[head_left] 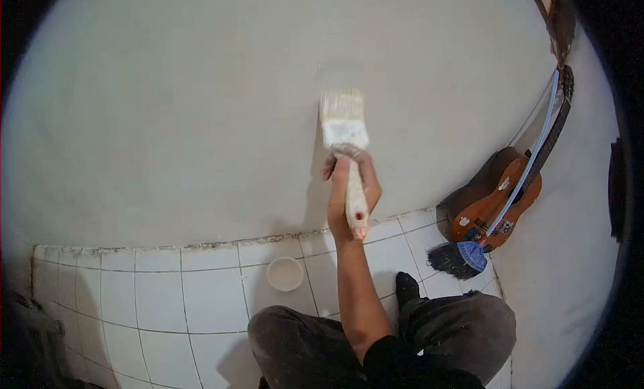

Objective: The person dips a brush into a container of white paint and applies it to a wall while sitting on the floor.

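paintbrush, bristles up, meets a pale wall, its handle in the closed grip of a person's right hand, thumb laid along it; below, a round container sits on white tiles, with a guitar and broom at right.

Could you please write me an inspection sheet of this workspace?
Surface: pale wall, with a faintly darker patch just above the brush; the strip along its base is rough and stained.
Job's things: paintbrush, bristles up at the wall, slightly blurred, contact unclear; round pale container on the tiled floor, contents unclear.
Clutter: guitar propped in the corner, with a blue-headed broom in front of it.
Grips: right hand closed around the paintbrush handle; left hand not in view.
Cables: nothing seen.
Surroundings: the person's dark trousers below; side wall at right.
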`<state>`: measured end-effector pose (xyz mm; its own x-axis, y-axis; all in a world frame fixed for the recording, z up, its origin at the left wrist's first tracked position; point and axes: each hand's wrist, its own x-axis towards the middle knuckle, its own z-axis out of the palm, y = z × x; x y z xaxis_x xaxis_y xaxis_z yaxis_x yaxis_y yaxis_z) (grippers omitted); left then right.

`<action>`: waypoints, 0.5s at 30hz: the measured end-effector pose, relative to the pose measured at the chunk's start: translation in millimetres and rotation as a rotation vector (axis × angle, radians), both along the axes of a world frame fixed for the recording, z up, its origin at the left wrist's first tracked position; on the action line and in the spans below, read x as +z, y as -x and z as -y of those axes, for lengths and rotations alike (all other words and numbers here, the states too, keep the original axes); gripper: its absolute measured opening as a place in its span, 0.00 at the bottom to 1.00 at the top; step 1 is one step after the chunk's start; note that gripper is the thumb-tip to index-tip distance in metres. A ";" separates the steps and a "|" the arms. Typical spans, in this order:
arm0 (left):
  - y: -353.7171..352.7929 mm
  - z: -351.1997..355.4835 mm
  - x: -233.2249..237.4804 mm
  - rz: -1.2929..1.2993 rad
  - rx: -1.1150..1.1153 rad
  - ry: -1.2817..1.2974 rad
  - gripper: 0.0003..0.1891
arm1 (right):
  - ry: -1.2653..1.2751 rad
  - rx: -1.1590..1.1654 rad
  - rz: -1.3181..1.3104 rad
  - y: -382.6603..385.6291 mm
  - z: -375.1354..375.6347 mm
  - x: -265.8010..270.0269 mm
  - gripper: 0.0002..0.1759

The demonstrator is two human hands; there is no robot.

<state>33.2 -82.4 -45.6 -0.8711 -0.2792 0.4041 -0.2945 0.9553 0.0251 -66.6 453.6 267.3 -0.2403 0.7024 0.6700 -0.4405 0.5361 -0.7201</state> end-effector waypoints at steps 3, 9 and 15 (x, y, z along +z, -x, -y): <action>-2.0 -0.8 1.3 0.008 0.009 -0.007 0.31 | 0.014 -0.064 0.138 -9.0 7.9 -34.5 0.12; -2.4 9.6 -12.4 0.021 0.024 -0.009 0.31 | 0.057 -0.051 0.007 -15.0 18.9 -6.1 0.12; -1.9 3.6 -2.3 0.041 0.022 -0.027 0.31 | -0.067 -0.005 -0.051 10.6 4.2 21.5 0.12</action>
